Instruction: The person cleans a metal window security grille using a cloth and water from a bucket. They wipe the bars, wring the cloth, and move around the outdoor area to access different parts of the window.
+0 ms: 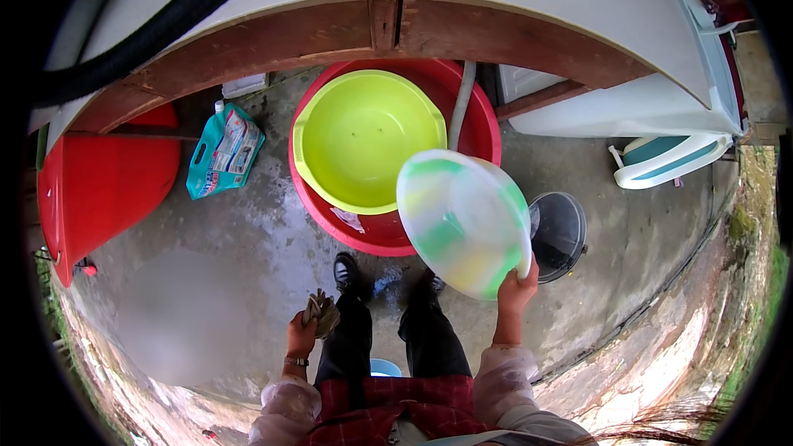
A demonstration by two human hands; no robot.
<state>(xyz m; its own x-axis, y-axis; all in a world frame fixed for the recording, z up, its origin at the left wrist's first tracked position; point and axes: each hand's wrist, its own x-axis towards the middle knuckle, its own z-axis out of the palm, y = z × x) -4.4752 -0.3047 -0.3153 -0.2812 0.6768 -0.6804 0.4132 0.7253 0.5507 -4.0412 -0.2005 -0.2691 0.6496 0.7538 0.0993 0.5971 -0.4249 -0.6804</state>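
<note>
My right hand [518, 290] grips the rim of a white, green and yellow plastic basin [461, 223], which hangs tilted in front of me. Its left edge overlaps a lime-green plastic basin [372, 139] in the view. That green basin sits inside a wide red tub [396, 238] on the floor; a grey hose [462, 105] comes down into the tub at its right side. Lower left, my left hand [302, 333] is closed around a bunched greyish-brown cloth [322, 316], beside my thigh.
A black bucket [557, 235] stands right of the held basin. Left are a teal detergent pouch [226, 152] and a large red container [118, 179]. A white counter with a wooden frame [297, 34] overhangs the tub. A folded white-and-teal plastic item [672, 161] lies far right. Behind my legs is a blue vessel [385, 368].
</note>
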